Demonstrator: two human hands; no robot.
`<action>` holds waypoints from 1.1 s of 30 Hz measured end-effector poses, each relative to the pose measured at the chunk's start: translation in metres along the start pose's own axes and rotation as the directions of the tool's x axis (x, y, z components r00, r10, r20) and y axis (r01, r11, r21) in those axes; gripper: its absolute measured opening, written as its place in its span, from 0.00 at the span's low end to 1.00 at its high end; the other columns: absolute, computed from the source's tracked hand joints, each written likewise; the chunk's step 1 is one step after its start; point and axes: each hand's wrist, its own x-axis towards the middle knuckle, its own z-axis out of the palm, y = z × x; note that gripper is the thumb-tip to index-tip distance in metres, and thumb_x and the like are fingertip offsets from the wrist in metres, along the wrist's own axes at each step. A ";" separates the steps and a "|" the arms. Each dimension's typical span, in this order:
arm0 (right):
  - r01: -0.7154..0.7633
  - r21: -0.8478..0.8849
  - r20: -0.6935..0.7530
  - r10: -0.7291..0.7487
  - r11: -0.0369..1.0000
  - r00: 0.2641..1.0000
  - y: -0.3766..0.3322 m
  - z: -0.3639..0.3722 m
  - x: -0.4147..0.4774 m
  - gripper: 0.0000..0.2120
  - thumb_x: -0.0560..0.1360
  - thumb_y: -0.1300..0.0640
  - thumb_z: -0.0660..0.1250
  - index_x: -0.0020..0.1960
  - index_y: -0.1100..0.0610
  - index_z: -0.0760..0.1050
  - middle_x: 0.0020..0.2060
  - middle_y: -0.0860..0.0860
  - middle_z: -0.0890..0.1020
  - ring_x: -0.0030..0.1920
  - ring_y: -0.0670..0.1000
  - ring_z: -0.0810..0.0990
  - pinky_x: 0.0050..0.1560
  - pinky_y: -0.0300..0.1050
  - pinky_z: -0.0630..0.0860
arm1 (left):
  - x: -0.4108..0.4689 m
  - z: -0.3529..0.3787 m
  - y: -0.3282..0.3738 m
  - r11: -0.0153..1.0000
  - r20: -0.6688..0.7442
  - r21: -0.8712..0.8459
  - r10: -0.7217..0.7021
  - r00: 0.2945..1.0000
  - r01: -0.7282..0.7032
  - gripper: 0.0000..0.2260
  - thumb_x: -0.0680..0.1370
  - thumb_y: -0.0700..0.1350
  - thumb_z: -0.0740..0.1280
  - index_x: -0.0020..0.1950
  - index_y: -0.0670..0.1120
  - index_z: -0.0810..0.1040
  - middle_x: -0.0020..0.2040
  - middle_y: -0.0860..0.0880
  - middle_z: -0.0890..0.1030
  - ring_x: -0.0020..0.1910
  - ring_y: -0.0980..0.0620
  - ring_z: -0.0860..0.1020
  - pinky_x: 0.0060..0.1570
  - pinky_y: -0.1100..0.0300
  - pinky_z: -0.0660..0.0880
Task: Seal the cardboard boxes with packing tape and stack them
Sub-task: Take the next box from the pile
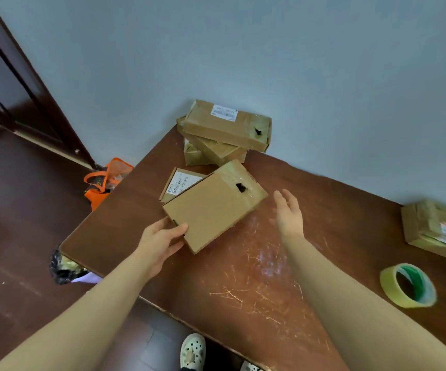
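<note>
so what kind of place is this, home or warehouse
Probably a room in a home: a scratched wooden table against a plain wall, a dark wooden door, an orange bag on the floor. Only a few cardboard boxes and one tape roll, so small-scale packing.

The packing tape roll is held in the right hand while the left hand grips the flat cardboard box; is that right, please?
Not quite: the head view shows the packing tape roll lying on the table, the right hand empty. The left hand grips the flat cardboard box.
</note>
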 end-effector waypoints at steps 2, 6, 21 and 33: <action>-0.035 0.062 0.071 0.031 0.997 0.997 0.009 -0.015 0.000 0.17 0.78 0.47 0.63 0.65 0.47 0.73 0.59 0.44 0.75 0.60 0.49 0.75 0.65 0.52 0.71 | -0.007 0.007 -0.008 0.999 0.043 0.048 -0.004 0.999 0.002 0.16 0.75 0.32 0.66 0.61 0.44 0.77 0.56 0.45 0.82 0.56 0.49 0.80 0.57 0.53 0.76; 0.000 -0.029 0.077 0.003 1.000 0.997 0.036 -0.043 -0.006 0.06 0.74 0.58 0.68 0.47 0.47 0.80 0.48 0.48 0.83 0.52 0.52 0.82 0.58 0.52 0.77 | -0.016 0.024 -0.025 0.997 0.051 0.057 -0.062 0.997 0.059 0.17 0.75 0.30 0.65 0.62 0.43 0.76 0.56 0.44 0.82 0.53 0.48 0.81 0.55 0.54 0.76; 0.008 -0.361 0.009 -0.005 0.932 1.000 0.117 -0.123 -0.038 0.13 0.77 0.58 0.62 0.61 0.53 0.76 0.54 0.46 0.80 0.53 0.46 0.76 0.51 0.40 0.70 | -0.016 0.082 -0.085 0.633 -0.076 0.773 0.134 0.988 -0.026 0.27 0.74 0.39 0.67 0.73 0.47 0.67 0.70 0.43 0.70 0.66 0.43 0.70 0.66 0.49 0.68; 0.256 -0.460 0.137 -0.217 0.850 0.967 0.103 -0.114 -0.035 0.09 0.75 0.62 0.69 0.55 0.59 0.80 0.50 0.48 0.75 0.47 0.47 0.77 0.48 0.27 0.69 | -0.011 0.158 -0.088 0.022 0.662 0.733 0.204 0.721 -0.680 0.27 0.72 0.51 0.72 0.68 0.44 0.72 0.70 0.48 0.67 0.71 0.50 0.63 0.68 0.64 0.56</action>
